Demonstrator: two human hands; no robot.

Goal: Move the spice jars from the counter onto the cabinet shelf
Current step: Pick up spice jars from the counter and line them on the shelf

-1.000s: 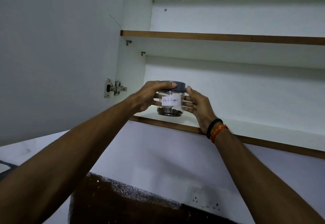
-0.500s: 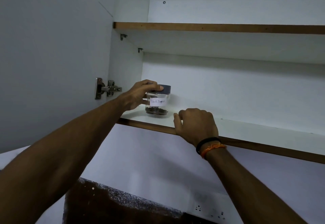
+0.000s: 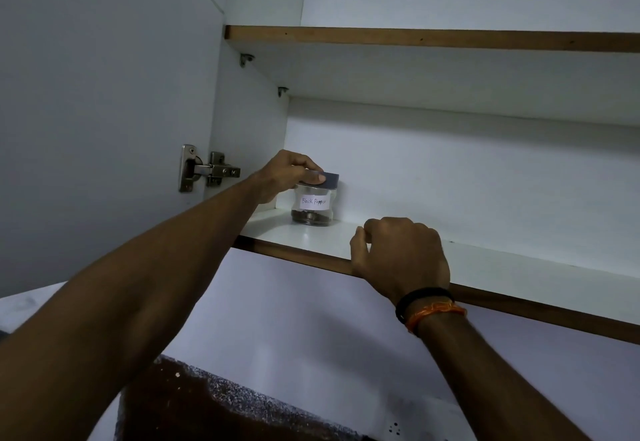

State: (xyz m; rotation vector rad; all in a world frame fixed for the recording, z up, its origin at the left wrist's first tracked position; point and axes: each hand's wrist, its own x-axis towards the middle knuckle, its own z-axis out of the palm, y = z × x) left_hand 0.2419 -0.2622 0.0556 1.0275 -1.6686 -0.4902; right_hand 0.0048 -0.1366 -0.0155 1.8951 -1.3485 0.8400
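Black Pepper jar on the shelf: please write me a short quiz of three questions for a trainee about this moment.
1. True or false: the Black Pepper jar stands on the upper shelf.
2. Which hand touches the jar's lid? A) left hand B) right hand C) both
3. Fill in: the right hand rests on the front ____ of the lower shelf.

Key:
1. False; it stands upright on the lower shelf, near the left back corner.
2. A
3. edge
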